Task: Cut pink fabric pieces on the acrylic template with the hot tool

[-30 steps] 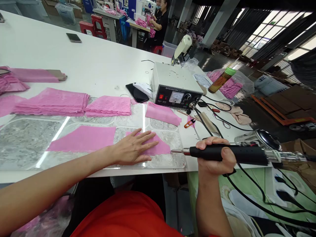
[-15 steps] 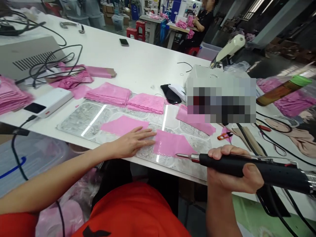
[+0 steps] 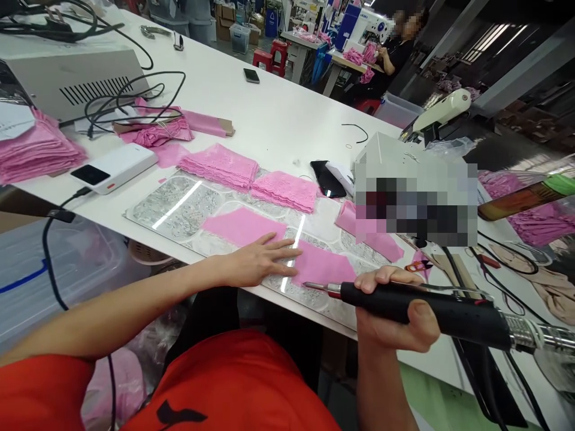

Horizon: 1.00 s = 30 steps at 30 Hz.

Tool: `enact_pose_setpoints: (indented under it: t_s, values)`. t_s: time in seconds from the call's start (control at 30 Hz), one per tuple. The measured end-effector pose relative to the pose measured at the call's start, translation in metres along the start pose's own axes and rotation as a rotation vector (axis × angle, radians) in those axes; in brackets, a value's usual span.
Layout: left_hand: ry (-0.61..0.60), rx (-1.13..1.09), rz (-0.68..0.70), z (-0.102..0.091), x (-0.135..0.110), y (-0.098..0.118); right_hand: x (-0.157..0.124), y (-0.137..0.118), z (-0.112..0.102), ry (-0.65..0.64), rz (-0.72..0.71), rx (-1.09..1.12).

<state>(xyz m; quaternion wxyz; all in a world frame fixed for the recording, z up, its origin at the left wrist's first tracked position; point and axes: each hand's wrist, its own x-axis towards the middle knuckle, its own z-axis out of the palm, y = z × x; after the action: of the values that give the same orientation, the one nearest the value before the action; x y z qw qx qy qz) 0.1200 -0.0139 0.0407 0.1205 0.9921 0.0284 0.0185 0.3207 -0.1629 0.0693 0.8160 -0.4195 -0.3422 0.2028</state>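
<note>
My left hand (image 3: 256, 261) lies flat with fingers spread, its fingertips at the left edge of a small pink fabric piece (image 3: 323, 263). My right hand (image 3: 395, 311) is wrapped round a black handheld tool (image 3: 426, 311) with a slim pointed metal tip and a thin lever along its top. The tip rests at the near edge of that fabric, close to its lower left corner. Another flat pink piece (image 3: 245, 226) lies just beyond my left hand, partly covered by it. Under both pieces is a grey-patterned clear mat (image 3: 166, 203).
Two stacks of pink fabric (image 3: 220, 166) (image 3: 284, 190) sit behind the mat. A grey box (image 3: 395, 149), orange thread snips (image 3: 418, 265) and cables are at right. A white power bank (image 3: 115, 167) and a vented box (image 3: 90, 78) stand at left. Across the room, a person sits sewing.
The tool's tip has moved left along the near edge of the pink piece, my right hand moving with it. My left hand stays flat by the fabric. The whole view has shifted slightly.
</note>
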Motion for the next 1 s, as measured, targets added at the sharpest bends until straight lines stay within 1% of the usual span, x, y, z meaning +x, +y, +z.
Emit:
enact_pose_setpoints:
  t_s: [0.1, 0.33, 0.6, 0.77, 1.0]
  values:
    - [0.019, 0.004, 0.009, 0.001, -0.001, -0.001, 0.000, 0.001, 0.001, -0.003, 0.017, 0.024]
    - [0.001, 0.012, 0.020, 0.001, 0.000, 0.000, -0.002, 0.002, 0.006, -0.025, 0.020, 0.028]
    - [0.089, 0.004, 0.064, 0.004, -0.003, -0.001, -0.005, 0.006, 0.010, -0.052, 0.015, 0.068]
    - [0.109, 0.020, 0.079, 0.008, -0.003, -0.003, -0.006, 0.008, 0.013, -0.088, 0.011, 0.100]
    - [0.126, 0.040, 0.079, 0.010, -0.003, -0.004, -0.006, 0.009, 0.015, -0.104, 0.014, 0.091]
